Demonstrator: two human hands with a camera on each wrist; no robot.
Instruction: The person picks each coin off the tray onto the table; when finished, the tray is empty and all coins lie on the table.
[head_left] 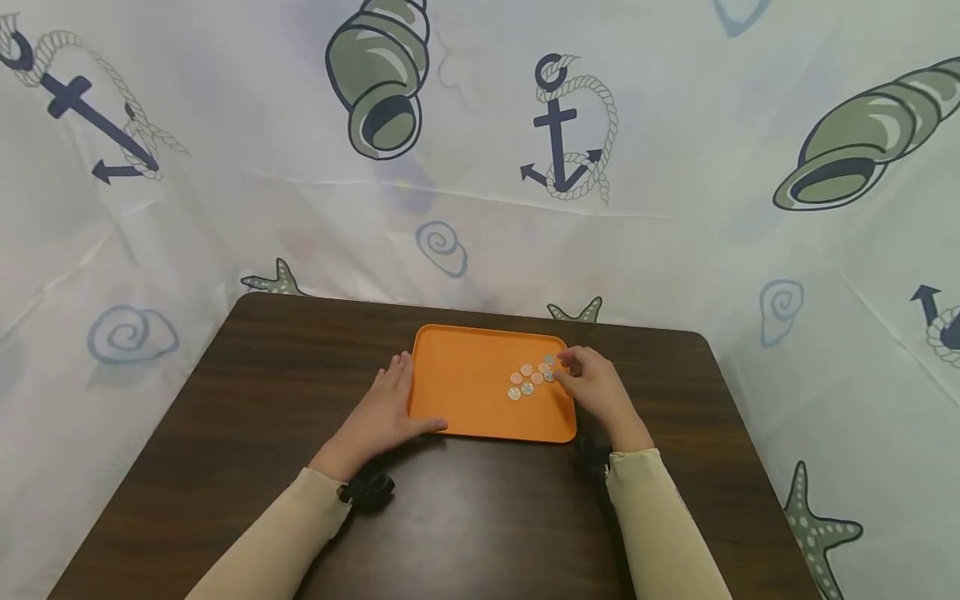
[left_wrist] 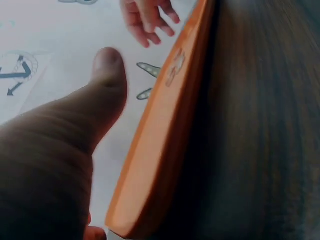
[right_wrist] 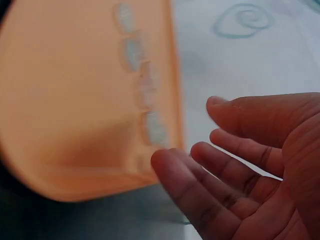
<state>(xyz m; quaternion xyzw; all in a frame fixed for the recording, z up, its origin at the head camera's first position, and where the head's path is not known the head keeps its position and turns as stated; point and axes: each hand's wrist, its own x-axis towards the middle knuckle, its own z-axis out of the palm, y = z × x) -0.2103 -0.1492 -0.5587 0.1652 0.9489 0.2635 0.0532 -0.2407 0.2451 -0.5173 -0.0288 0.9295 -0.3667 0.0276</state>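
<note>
An orange tray (head_left: 457, 379) lies on the table, with several small round coins (head_left: 527, 389), some silvery and some copper-coloured, grouped on its right part. My left hand (head_left: 375, 421) rests against the tray's left side, fingers extended and thumb at the near rim. Over the right rim, beside the coins, hovers my right hand (head_left: 597, 390). In the right wrist view this right hand (right_wrist: 240, 175) has its thumb and fingers apart, with nothing visible between them. Blur there softens the coins (right_wrist: 154, 129).
The dark wooden table (head_left: 480, 517) extends around the tray. Behind it and at both sides hangs a pale cloth (head_left: 480, 192) printed with anchors, shells and starfish. A black strap device (head_left: 369, 490) sits at the left wrist.
</note>
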